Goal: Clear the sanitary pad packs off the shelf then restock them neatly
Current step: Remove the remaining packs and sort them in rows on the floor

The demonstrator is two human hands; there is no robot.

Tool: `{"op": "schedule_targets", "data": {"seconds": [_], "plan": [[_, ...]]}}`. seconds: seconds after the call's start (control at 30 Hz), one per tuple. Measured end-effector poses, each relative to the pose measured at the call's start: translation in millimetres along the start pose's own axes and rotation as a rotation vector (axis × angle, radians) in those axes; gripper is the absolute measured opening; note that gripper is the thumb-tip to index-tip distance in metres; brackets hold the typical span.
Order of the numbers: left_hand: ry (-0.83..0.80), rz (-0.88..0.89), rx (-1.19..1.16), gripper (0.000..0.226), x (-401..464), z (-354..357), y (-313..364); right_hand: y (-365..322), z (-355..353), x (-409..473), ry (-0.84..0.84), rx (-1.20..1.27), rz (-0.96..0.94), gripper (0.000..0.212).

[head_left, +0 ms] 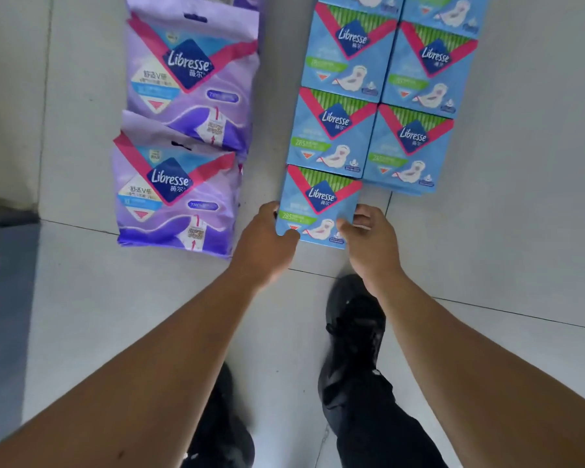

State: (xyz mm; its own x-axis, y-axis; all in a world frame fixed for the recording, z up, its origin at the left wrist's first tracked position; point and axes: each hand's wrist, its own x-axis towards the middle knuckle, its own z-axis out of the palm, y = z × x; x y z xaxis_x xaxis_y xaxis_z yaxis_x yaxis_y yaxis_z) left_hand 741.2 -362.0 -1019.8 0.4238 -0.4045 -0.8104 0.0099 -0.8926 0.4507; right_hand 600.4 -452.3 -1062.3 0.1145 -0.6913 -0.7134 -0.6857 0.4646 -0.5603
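Both hands close on one blue Libresse pack [320,206], pinching its near corners. The left hand [267,239] wraps the left edge, thumb on the printed face and fingers curled out of sight along the side. The right hand [368,236] takes the right corner the same way, thumb tip on the face, the other fingers bent beside and under the edge. Neither hand is wide open; each is shut just enough to clamp the pack's thickness. A two-sided hold like this keeps the flat pack square, which probably matters for laying it in line or lifting it without skewing its neighbours.

The held pack is the nearest in a left column of blue packs [333,131] on the pale tiled floor [115,315], its far edge touching or slightly tucked under the next one. Whether it rests on the tiles or is lifted a little cannot be told. Just beside this column runs a second column of blue packs [409,148], ending one pack short, so the grid is uneven at the near end.

Well to the left, across a strip of bare floor, two larger purple Libresse packs [176,194] lie overlapped in their own line, more continuing beyond the top edge. Sorting by type on the floor looks like staging for the restock. No shelf is in view.

A black shoe [355,319] stands near the held pack.
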Motion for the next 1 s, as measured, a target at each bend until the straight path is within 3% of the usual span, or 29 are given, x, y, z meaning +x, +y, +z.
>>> {"op": "schedule_targets", "data": {"seconds": [0.13, 0.3, 0.47, 0.57, 0.67, 0.8, 1.0], "plan": [[-0.014, -0.018, 0.021, 0.048, -4, -4, 2, -4, -3, -6, -0.042, -0.02, 0.039, 0.03], [0.033, -0.018, 0.022, 0.058, -32, -32, 15, -36, -24, -45, -0.033, -0.306, -0.003, 0.036], [0.079, 0.105, -0.122, 0.043, -109, -88, 57, -115, -55, -125, -0.148, -0.587, -0.355, 0.038], [0.236, 0.264, -0.112, 0.036, -174, -148, 99, -201, -69, -187, -0.113, -0.663, -0.59, 0.038], [0.456, 0.406, 0.082, 0.037, -236, -212, 130, -282, -66, -252, -0.063, -0.745, -0.815, 0.039], [0.674, 0.422, 0.28, 0.042, -323, -289, 144, -368, -46, -344, -0.02, -0.831, -1.09, 0.046], [0.947, 0.321, 0.229, 0.041, -443, -376, 125, -448, -15, -466, -0.074, -0.884, -1.42, 0.046]]}}
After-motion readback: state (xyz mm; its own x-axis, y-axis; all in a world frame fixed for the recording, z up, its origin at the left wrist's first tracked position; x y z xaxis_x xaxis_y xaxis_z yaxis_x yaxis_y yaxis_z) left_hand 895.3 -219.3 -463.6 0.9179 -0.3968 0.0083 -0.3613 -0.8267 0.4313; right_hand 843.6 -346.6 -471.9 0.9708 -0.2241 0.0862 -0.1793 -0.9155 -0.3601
